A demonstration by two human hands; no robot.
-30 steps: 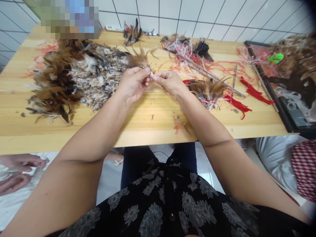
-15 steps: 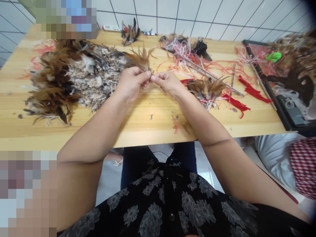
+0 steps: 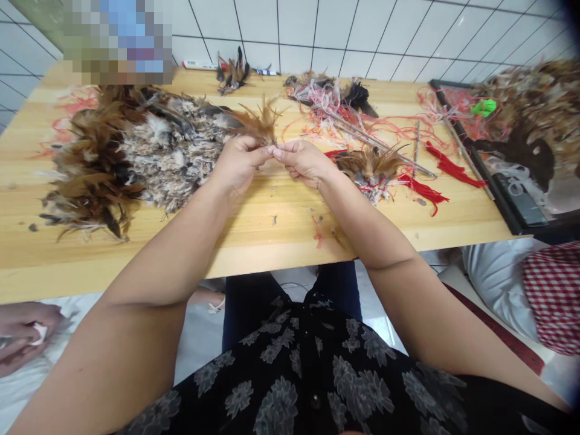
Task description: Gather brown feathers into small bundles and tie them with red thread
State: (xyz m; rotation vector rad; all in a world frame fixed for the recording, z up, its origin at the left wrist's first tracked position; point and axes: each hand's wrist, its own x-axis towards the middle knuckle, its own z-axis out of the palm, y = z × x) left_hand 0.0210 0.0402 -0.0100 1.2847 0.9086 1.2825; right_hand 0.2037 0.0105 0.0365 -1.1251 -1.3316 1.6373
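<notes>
A small tuft of brown feathers [image 3: 256, 125] rises from between my hands above the wooden table [image 3: 272, 241]. My left hand [image 3: 238, 166] pinches the tuft's pale base. My right hand [image 3: 301, 163] meets it there, its fingertips closed at the same base. To the left of my hands lies a large heap of brown and grey feathers [image 3: 156, 154], almost touching my left hand. To the right of my right hand, a bound feather bunch [image 3: 371, 169] with red thread lies on the table.
Tangled red and white strings with thin sticks [image 3: 330, 106] lie at the back. Red tassels [image 3: 423, 190] lie at right, beside a black-framed tray [image 3: 466, 151] heaped with feathers. A co-worker's hands [image 3: 22, 332] show at lower left, below the table edge.
My hands have dropped slightly toward the table's front edge, still together at the tuft. The whole scene has shifted a little left in view. The co-worker's hands have shifted at lower left.
</notes>
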